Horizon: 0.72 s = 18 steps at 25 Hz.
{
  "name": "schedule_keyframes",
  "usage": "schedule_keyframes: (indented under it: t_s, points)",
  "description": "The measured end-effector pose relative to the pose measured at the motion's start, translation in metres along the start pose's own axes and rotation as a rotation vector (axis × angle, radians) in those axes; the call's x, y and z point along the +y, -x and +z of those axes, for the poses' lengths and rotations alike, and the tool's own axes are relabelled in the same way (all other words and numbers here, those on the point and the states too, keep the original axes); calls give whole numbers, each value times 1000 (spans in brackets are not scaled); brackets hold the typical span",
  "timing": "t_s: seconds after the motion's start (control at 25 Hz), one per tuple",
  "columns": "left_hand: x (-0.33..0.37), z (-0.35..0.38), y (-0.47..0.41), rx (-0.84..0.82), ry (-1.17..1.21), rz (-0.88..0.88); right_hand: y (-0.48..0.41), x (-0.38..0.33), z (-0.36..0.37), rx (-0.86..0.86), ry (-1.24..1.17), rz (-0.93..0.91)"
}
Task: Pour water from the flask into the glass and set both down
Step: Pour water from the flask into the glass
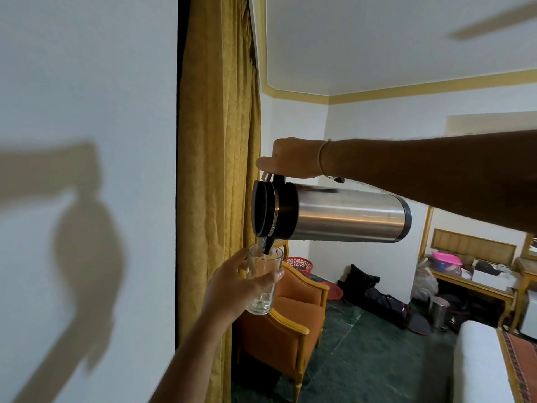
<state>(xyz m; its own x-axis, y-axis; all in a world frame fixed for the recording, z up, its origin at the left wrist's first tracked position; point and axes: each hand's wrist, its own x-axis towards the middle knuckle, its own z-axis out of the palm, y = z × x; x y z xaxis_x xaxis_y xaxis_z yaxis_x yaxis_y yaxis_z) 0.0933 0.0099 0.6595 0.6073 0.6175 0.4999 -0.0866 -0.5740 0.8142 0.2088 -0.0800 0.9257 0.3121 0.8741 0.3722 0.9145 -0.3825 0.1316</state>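
Note:
A steel flask point(348, 216) with a black lid lies tipped nearly horizontal in mid-air, its spout pointing down into a clear glass point(263, 282). My right hand point(290, 158) grips the flask's handle from above, thumb near the lid lever. My left hand point(232, 283) is wrapped around the glass from the left and holds it up just under the spout. A thin stream of water runs into the glass, and a little water sits at its bottom.
A white wall fills the left, with a gold curtain point(215, 141) beside it. Below stand an orange armchair point(290, 318), red baskets point(300, 264), dark bags point(374, 298) on the green floor, a wooden side table point(470, 283) and a bed corner point(482, 359).

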Motion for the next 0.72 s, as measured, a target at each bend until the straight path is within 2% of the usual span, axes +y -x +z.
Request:
schedule_keyframes:
  t_s: [0.36, 0.72]
  points:
    - [-5, 6, 11, 4, 19, 15, 10, 5, 15, 1, -80, -18]
    - [-9, 13, 14, 20, -9, -9, 11, 3, 21, 1, -23, -63]
